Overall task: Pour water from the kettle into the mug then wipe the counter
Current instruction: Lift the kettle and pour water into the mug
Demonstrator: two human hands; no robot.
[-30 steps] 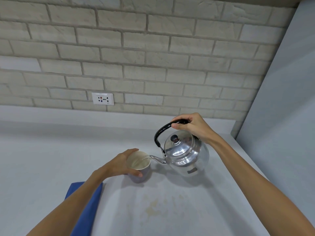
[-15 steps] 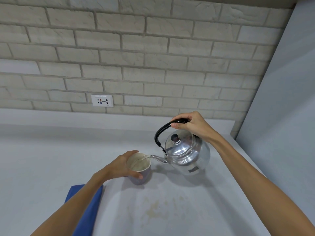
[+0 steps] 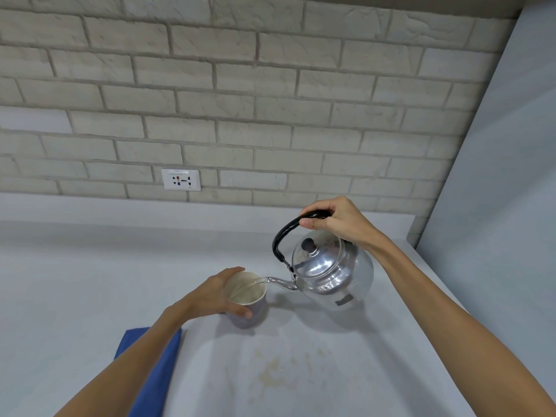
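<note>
A shiny steel kettle [image 3: 331, 275] with a black handle hangs tilted above the grey counter [image 3: 75, 281], its spout over the rim of a pale mug [image 3: 248, 299]. A thin stream of water runs from the spout into the mug. My right hand [image 3: 337, 221] grips the top of the kettle's handle. My left hand [image 3: 210, 293] wraps the mug's left side and holds it on the counter. A blue cloth [image 3: 153, 365] lies flat near the front, partly under my left forearm.
Brownish stains [image 3: 276, 371] mark the counter in front of the mug. A brick wall with a white socket [image 3: 180, 179] runs along the back. A plain grey side panel [image 3: 505, 206] closes off the counter on the right.
The kettle and my right hand have held almost the same spot while the stream keeps running. The mug and my left hand have stayed in place.
</note>
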